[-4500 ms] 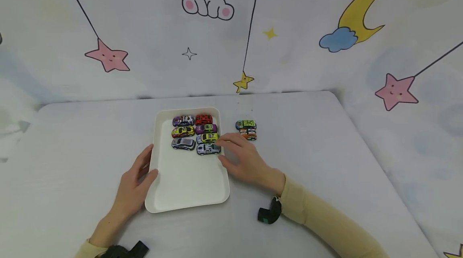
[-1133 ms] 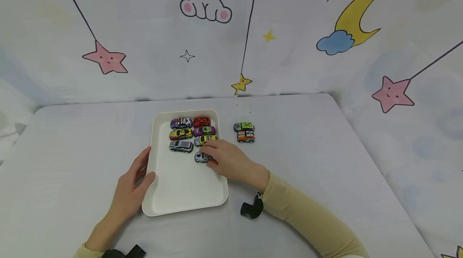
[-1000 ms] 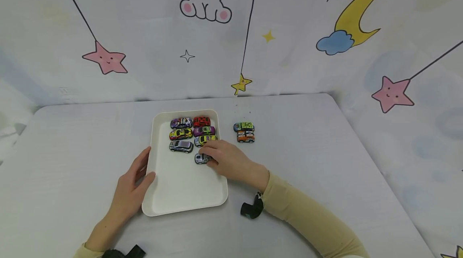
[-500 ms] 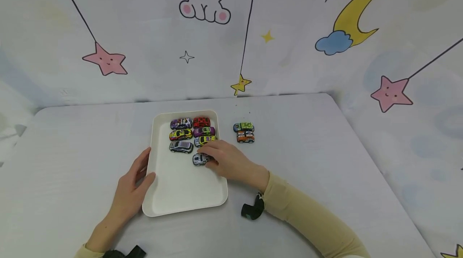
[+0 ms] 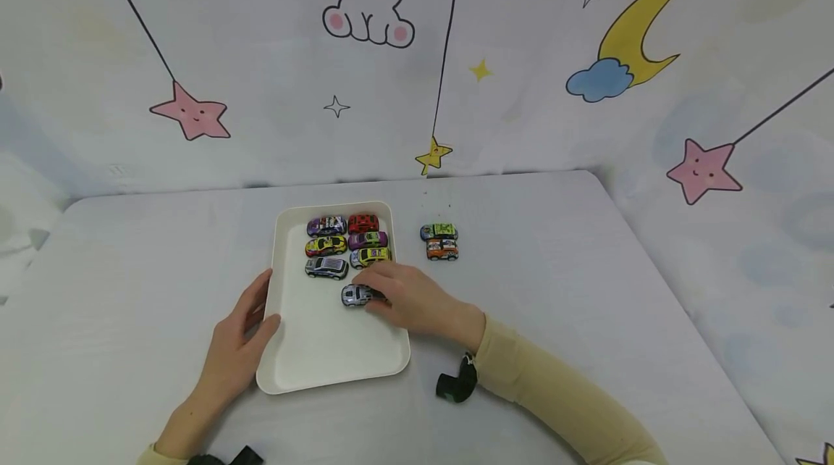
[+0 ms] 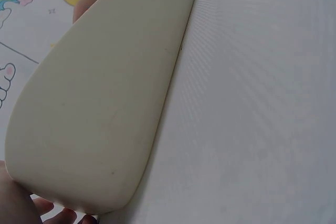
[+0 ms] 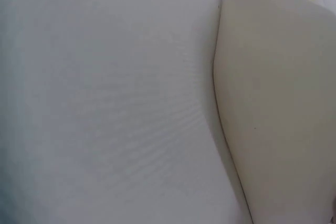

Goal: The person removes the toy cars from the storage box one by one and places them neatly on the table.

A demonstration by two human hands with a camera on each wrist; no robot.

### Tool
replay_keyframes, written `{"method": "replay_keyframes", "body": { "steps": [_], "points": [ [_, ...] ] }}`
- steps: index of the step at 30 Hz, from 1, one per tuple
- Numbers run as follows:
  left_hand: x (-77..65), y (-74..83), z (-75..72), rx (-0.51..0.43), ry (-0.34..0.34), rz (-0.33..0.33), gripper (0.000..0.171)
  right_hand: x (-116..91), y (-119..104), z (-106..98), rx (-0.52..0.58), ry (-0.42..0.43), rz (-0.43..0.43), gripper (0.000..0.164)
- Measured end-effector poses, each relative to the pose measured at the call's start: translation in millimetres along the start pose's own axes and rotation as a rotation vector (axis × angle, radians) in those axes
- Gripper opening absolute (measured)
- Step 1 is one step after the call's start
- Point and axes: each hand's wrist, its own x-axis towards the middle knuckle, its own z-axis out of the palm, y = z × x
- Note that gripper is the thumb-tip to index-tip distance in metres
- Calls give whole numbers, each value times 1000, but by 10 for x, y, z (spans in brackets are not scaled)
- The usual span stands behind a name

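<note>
A silver-grey toy car (image 5: 355, 295) sits in the white tray (image 5: 326, 360), below the rows of other cars. My right hand (image 5: 407, 298) pinches its right end between thumb and fingers, which hide that end. My left hand (image 5: 237, 338) holds the tray's left side, thumb at the rim and fingers along the outside. In the left wrist view, the tray's outer wall (image 6: 105, 93) fills much of the picture, with left-hand fingers (image 6: 63, 216) curled at its lower edge. The right wrist view shows mostly the tray's wall (image 7: 278, 103) and the tablecloth.
Several toy cars stand in two columns in the tray's upper part, among them a black-and-silver car (image 5: 327, 267) and a yellow car (image 5: 370, 257). Right of the tray, a green car (image 5: 439, 232) and an orange car (image 5: 442, 250) rest on the white table (image 5: 554, 255).
The right hand has moved from the tray's right edge over the silver-grey car, taken hold of it and shifted it down and left, away from the yellow car. The left hand stays at the tray.
</note>
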Motion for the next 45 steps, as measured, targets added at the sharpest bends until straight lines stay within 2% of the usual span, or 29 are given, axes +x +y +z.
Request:
{"method": "replay_keyframes", "body": {
  "steps": [10,18,22,35,40,45],
  "points": [
    [1,1,6,-4,6,5,66,-87,-34,10,41,36,-73,30],
    [13,2,1,-6,2,9,66,-143,-10,22,48,135,-187,36],
    [20,1,-1,-2,1,20,65,-164,8,8,39,183,-217,38],
    [18,-2,-7,-11,-3,15,65,-303,96,-86,91,291,-183,42],
    [19,-7,-11,-9,2,14,66,-342,95,-149,109,292,-170,46],
    [22,-9,-11,-8,-5,16,66,-442,145,-201,81,300,-110,45]
  ]
}}
